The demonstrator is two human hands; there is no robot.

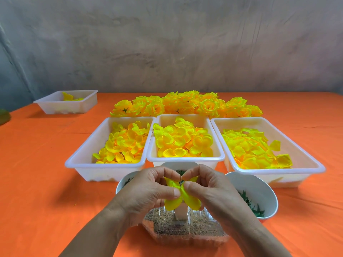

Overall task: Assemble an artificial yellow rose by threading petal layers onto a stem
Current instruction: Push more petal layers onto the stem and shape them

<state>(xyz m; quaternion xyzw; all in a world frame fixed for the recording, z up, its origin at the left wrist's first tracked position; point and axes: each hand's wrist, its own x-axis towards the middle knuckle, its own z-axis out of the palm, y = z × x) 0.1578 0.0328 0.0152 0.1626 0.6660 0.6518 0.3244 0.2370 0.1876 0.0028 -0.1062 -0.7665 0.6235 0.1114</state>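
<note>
Both hands on one yellow petal layer (182, 197) above the clear sand-filled container (185, 230): left hand (148, 190) and right hand (209, 186) pinch it either side of the thin green stem (180, 179). Best bet: keep the centre hole lined up, slide down evenly, don't crumple the petals.
</note>
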